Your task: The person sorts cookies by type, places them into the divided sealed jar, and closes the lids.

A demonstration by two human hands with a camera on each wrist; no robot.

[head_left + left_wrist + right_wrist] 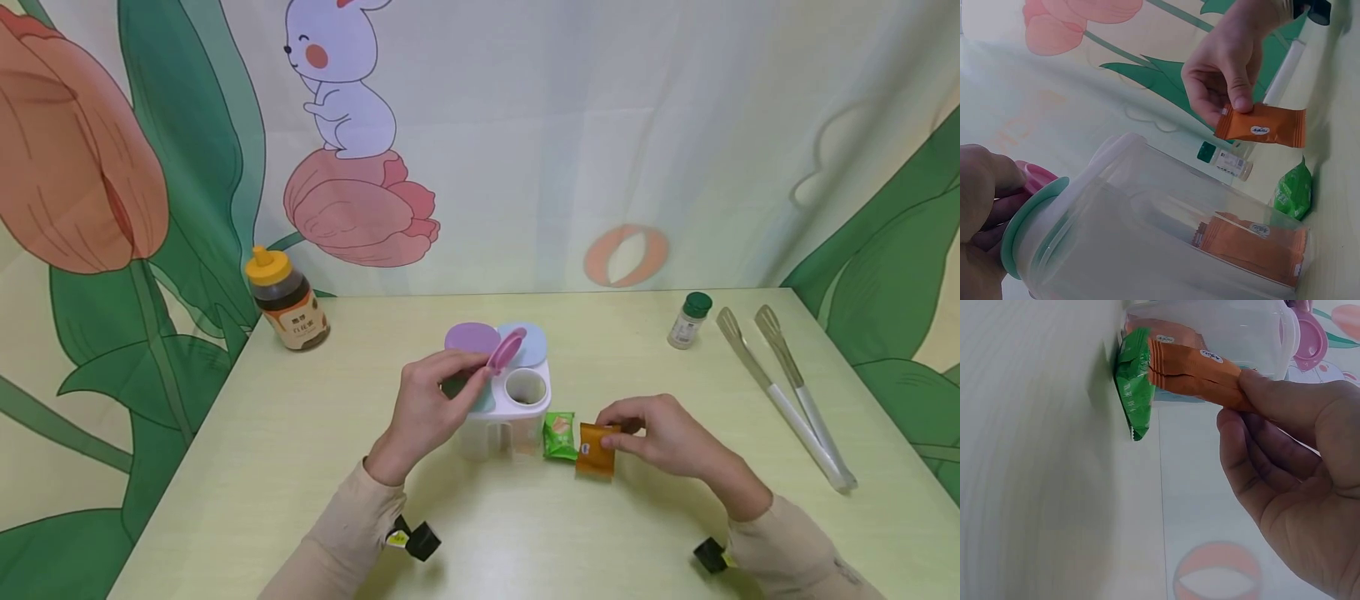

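Observation:
A clear storage box (480,440) with a white top stands mid-table, with purple, blue and green lids over its compartments. My left hand (435,398) holds the raised pink lid (507,350) between fingers and thumb, and one round opening (526,387) is uncovered. Just right of the box, my right hand (663,433) pinches an orange packet (596,450) by one end. Beside it a green packet (559,435) rests on the table against the box. Through the clear wall in the left wrist view, another orange packet (1254,247) shows inside.
At the back left stands a honey bottle (288,304) with a yellow cap. A small green-capped shaker jar (688,321) is at the back right, near metal tongs (795,404) lying on the table. A printed curtain (510,208) hangs behind the table's back edge.

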